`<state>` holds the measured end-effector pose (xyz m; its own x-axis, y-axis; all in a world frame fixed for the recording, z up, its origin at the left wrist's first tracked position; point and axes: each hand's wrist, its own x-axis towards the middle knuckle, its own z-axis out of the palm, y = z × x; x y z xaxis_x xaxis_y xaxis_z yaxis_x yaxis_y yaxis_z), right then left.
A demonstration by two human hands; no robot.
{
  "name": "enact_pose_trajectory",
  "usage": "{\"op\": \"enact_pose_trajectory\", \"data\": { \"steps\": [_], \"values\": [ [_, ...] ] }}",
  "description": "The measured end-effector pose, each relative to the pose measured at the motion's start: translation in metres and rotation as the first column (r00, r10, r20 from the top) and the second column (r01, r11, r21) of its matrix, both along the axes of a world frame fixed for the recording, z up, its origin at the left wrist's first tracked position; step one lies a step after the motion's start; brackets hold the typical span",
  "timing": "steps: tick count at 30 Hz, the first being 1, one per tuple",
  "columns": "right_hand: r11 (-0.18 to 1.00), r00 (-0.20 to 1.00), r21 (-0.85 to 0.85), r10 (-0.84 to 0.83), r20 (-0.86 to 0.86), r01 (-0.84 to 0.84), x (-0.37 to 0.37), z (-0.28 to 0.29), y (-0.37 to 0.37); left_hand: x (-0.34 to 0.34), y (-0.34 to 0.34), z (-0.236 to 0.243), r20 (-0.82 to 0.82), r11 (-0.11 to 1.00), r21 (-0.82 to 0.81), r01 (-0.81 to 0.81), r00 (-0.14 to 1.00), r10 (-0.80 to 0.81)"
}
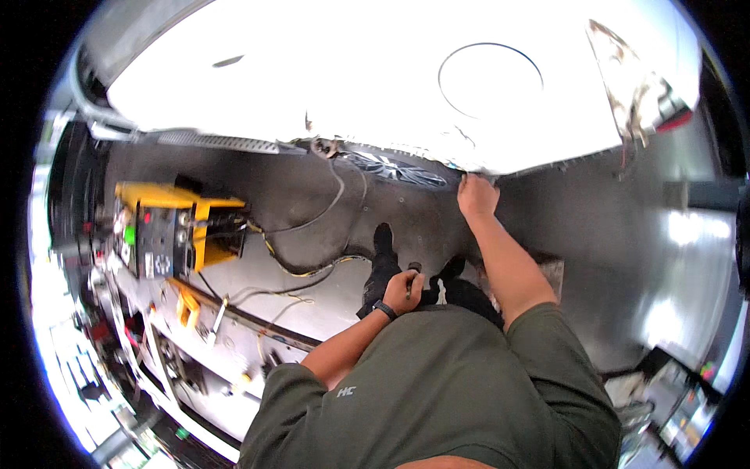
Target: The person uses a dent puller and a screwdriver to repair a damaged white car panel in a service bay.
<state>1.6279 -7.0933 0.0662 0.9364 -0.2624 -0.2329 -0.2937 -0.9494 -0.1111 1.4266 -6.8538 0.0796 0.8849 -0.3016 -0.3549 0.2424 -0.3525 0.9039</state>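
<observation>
My left hand (402,292) is closed in front of my lap around a short dark tool (413,270), whose upper end sticks out of the fist; its exact kind does not show. My right hand (478,195) reaches forward to the lower edge of a white car body (351,78). Its fingers are curled at that edge, and whatever they grip, if anything, is hidden. Clear crumpled plastic sheeting (398,169) hangs under the panel just left of this hand. A round fuel-door outline (491,44) shows higher on the panel.
On the left stands a yellow machine (221,234) with a control panel. Its black and yellow cable (308,273) runs over the grey floor (422,215) near my feet. A bench (226,344) with tools lies at lower left. A stained rear corner (637,90) of the car is at right.
</observation>
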Motion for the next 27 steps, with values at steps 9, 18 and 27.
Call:
{"op": "enact_pose_trajectory", "data": {
  "steps": [9,18,27],
  "values": [
    [0.57,0.874,0.671,-0.397,-0.28,0.474,0.003,-0.024,-0.001,0.059,0.046,-0.037,-0.007,0.972,0.014,0.233,0.972,-0.233],
    [-0.244,0.631,0.785,-0.481,-0.608,0.57,-0.117,-0.174,0.037,0.091,0.035,-0.076,-0.109,0.937,0.148,0.316,0.947,-0.302],
    [0.313,0.632,0.552,-0.307,-0.712,0.773,-0.204,-0.404,-0.033,0.096,-0.018,-0.187,-0.182,0.753,0.478,0.452,0.89,-0.419]
  ]
}}
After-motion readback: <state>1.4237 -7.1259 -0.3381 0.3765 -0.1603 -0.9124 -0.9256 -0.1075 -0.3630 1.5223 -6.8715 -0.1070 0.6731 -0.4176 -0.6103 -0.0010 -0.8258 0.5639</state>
